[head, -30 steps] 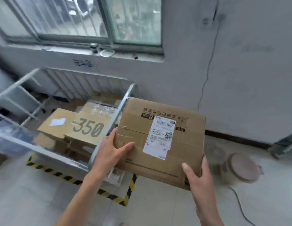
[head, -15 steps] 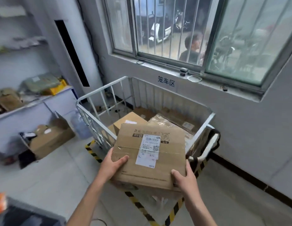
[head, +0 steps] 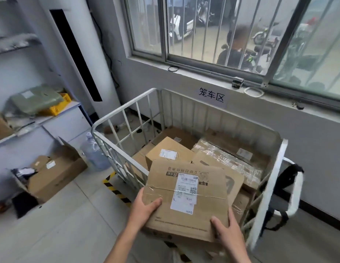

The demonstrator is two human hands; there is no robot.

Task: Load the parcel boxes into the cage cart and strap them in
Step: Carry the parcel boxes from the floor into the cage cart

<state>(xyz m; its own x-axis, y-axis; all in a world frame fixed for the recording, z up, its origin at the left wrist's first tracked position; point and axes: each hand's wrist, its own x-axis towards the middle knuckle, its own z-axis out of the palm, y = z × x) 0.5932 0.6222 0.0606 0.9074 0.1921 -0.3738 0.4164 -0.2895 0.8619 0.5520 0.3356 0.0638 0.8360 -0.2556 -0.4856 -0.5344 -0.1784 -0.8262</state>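
I hold a brown parcel box [head: 186, 198] with a white shipping label over the near edge of the white cage cart [head: 125, 111]. My left hand [head: 144, 205] grips its left side with the thumb on top. At the near right corner my right hand [head: 227, 231] grips it, thumb on top too. Inside the cart lie several cardboard boxes, among them a labelled box [head: 169, 150] and a tape-wrapped box [head: 228, 162]. A black strap [head: 285, 186] hangs on the cart's right side.
Yellow-black floor tape [head: 114, 188] marks the cart's bay. An open carton [head: 55, 173] and a water bottle [head: 94, 150] stand on the floor at left, under shelves with parcels. A barred window [head: 213, 31] with a person outside fills the wall behind the cart.
The view swung left from the cart's right side to its front. The box in both hands has moved over the cart's near edge.
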